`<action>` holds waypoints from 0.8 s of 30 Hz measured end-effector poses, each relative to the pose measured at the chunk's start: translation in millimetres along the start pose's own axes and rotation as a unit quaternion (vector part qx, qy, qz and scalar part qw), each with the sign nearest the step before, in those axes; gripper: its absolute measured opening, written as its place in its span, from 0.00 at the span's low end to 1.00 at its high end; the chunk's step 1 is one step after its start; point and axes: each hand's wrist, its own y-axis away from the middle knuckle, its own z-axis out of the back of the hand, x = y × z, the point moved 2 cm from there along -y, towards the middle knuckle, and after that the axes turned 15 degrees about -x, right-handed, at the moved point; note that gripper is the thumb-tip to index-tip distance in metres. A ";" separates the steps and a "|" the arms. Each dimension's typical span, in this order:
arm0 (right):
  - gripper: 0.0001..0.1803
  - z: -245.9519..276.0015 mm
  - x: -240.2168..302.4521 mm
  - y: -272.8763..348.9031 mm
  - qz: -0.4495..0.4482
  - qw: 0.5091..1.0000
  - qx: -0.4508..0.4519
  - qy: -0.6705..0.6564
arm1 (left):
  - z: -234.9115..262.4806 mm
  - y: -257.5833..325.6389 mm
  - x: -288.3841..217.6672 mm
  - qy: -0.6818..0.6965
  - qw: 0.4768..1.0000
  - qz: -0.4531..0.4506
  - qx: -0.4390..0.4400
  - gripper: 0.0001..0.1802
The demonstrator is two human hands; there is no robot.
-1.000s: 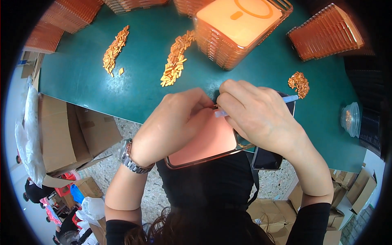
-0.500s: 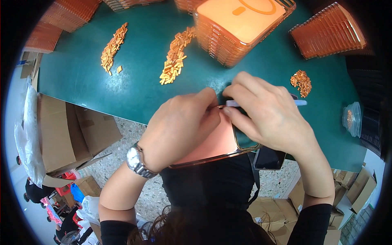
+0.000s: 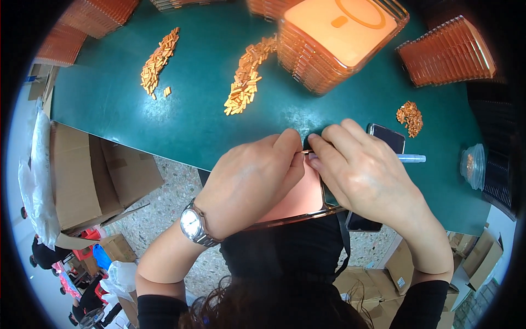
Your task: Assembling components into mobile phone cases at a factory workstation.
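Observation:
A phone case (image 3: 298,197) with a pinkish-orange back and a glossy bronze rim lies at the table's near edge, partly covered by my hands. Closed over its upper edge, my left hand (image 3: 255,172) has thumb and index finger pinched at the rim; any small piece between them is hidden. My right hand (image 3: 364,170) is closed on a slim pen-like tool (image 3: 412,158), whose pale blue end sticks out to the right. That hand's fingertips meet the same rim, close to the left fingertips. The tool's tip is hidden.
Stacked orange phone cases (image 3: 339,38) stand beyond my hands, and another stack (image 3: 446,52) lies far right. Small gold pieces form piles on the left (image 3: 159,63), centre (image 3: 244,82) and right (image 3: 410,118). A phone (image 3: 388,137) and a clear plastic cup (image 3: 473,166) lie right.
Both hands and the phone case have shifted slightly down in the picture. The right hand has turned, uncovering the phone behind it; the tool's pale end now sits lower and farther right.

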 end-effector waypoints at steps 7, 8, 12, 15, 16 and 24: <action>0.16 -4.5 8.6 -5.9 0.021 1.000 -0.002 0.014 | -2.8 5.5 4.8 -0.006 0.999 -0.026 -0.024 0.05; 0.16 -6.8 9.8 -5.1 0.010 1.000 -0.012 0.025 | -4.7 6.4 4.2 -0.005 0.999 -0.025 -0.027 0.05; 0.16 -13.4 16.1 -8.0 -0.016 0.999 -0.032 0.029 | -4.6 9.7 2.8 -0.002 0.999 -0.001 -0.050 0.04; 0.15 -17.9 21.0 -12.5 -0.040 0.998 -0.039 0.028 | 2.2 11.3 5.1 -0.002 0.999 0.005 -0.054 0.04; 0.15 -20.2 20.3 -15.4 -0.030 0.998 -0.037 0.030 | 6.1 12.0 7.3 -0.010 0.998 0.005 -0.054 0.04; 0.22 -20.6 31.4 -38.1 0.006 0.994 0.024 0.109 | 31.9 19.5 29.4 0.022 0.997 0.039 -0.059 0.05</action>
